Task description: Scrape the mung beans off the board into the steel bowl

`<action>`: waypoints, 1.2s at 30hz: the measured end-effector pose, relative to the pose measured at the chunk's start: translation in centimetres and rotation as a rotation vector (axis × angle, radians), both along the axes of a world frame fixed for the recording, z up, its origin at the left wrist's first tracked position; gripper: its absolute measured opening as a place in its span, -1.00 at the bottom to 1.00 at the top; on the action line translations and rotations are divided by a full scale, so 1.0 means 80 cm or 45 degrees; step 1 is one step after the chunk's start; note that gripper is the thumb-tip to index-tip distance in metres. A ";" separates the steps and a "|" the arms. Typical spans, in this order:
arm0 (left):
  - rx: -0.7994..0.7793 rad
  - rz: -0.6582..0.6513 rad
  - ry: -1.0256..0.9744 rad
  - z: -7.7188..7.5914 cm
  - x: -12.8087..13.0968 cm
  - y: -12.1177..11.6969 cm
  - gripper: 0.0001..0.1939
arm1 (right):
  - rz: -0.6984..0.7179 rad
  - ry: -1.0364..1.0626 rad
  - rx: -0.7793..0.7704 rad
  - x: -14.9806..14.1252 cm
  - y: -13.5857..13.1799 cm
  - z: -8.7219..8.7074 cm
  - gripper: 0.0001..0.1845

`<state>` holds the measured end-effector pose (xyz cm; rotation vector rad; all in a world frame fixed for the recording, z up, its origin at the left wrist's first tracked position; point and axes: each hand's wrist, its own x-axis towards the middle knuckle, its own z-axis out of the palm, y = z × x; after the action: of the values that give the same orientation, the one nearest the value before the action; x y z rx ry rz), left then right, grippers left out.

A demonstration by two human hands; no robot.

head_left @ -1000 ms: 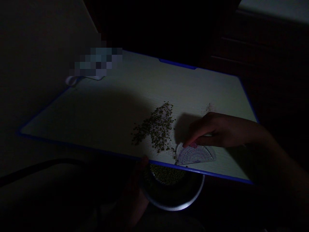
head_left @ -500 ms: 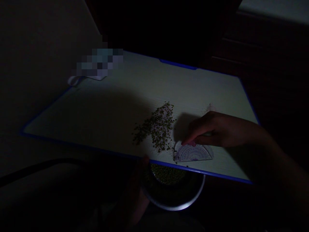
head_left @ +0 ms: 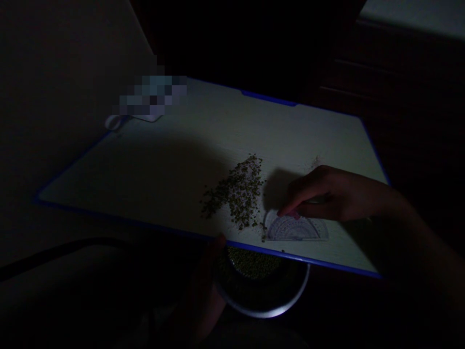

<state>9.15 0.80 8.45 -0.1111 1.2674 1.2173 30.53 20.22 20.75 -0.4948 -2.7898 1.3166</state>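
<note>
Hands: right hand (head_left: 329, 194) pinches a plastic protractor (head_left: 300, 229) at 3 o'clock from the mung-bean pile (head_left: 236, 194); left hand (head_left: 205, 291), beside the steel bowl (head_left: 267, 310), too dark to tell.

The table (head_left: 145, 165) has a pale, smooth laminate top with a faint wood grain and a matt finish, and its edge strip (head_left: 269, 98) is glossy blue plastic. The protractor (head_left: 296, 229) is thin, smooth, clear plastic with fine printed markings. The mung beans (head_left: 236, 191) look dry and matt, and their heap has a rough, grainy texture (the dim light hides any finer detail). The bowl (head_left: 261, 314) looks like metal, with a polished rim that gleams brightly.
</note>
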 end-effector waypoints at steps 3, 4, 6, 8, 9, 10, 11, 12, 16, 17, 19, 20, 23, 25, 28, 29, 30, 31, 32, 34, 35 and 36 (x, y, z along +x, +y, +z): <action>0.026 0.013 -0.007 -0.003 0.000 0.000 -0.73 | -0.016 0.045 0.040 0.000 0.000 -0.001 -0.75; 0.036 0.034 -0.009 -0.002 0.001 0.001 -0.72 | -0.017 0.058 0.041 0.000 -0.001 -0.002 -0.75; 0.049 0.074 -0.014 0.004 0.002 0.003 -0.72 | -0.009 0.075 0.029 -0.001 -0.001 -0.003 -0.75; 0.041 0.102 -0.034 0.013 0.004 0.006 -0.78 | 0.000 0.085 0.024 -0.003 -0.001 -0.004 -0.76; 0.017 0.113 -0.029 0.017 0.004 0.007 -0.85 | 0.003 0.089 0.023 -0.003 -0.001 -0.004 -0.76; -0.013 0.111 -0.016 0.021 0.004 0.008 -0.90 | 0.007 0.088 0.022 -0.004 -0.001 -0.004 -0.76; -0.034 0.090 -0.010 0.024 0.004 0.009 -0.88 | 0.011 0.086 0.018 -0.005 -0.002 -0.004 -0.76; -0.039 0.064 -0.014 0.025 0.004 0.010 -0.83 | 0.014 0.081 0.013 -0.005 -0.002 -0.004 -0.76; 0.042 0.042 -0.141 0.021 0.004 0.008 -0.83 | 0.042 0.061 0.003 -0.008 -0.004 -0.004 -0.75; 0.046 0.062 -0.165 0.019 0.004 0.008 -0.82 | 0.045 0.059 0.006 -0.007 -0.004 -0.004 -0.75; 0.041 0.068 -0.156 0.016 0.004 0.008 -0.81 | 0.044 0.059 0.015 -0.006 -0.003 -0.003 -0.75; 0.028 0.064 -0.122 0.015 0.004 0.008 -0.82 | 0.043 0.062 0.021 -0.005 -0.003 -0.002 -0.75; -0.029 0.050 -0.005 0.017 0.003 0.007 -0.85 | 0.029 0.060 0.056 -0.002 -0.002 0.000 -0.75; -0.062 0.081 0.018 0.018 0.003 0.006 -0.86 | 0.027 0.061 0.065 -0.002 -0.003 0.000 -0.75; -0.045 0.071 0.019 0.018 0.003 0.005 -0.85 | 0.042 0.062 0.036 -0.006 -0.006 0.000 -0.75; -0.036 0.048 0.041 0.018 0.004 0.005 -0.83 | 0.047 0.060 0.022 -0.007 -0.007 0.000 -0.75; -0.027 0.032 0.077 0.018 0.005 0.006 -0.82 | 0.056 0.065 0.011 -0.008 -0.008 0.000 -0.75; -0.017 0.024 0.110 0.018 0.005 0.006 -0.82 | 0.060 0.069 0.008 -0.009 -0.009 0.000 -0.75; -0.015 0.029 0.137 0.018 0.005 0.007 -0.81 | 0.066 0.074 0.009 -0.010 -0.010 0.000 -0.75; -0.022 0.024 0.164 0.015 0.005 0.006 -0.80 | 0.071 0.077 0.019 -0.011 -0.010 0.000 -0.75; -0.016 0.005 0.159 0.013 0.004 0.005 -0.79 | 0.070 0.078 0.024 -0.011 -0.011 -0.001 -0.75; -0.008 -0.017 0.141 0.012 0.003 0.004 -0.78 | 0.072 0.080 0.025 -0.011 -0.011 -0.001 -0.75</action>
<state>9.39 1.09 9.39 -0.0402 1.3663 1.2220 29.63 19.34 20.67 -0.3700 -2.7824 1.2896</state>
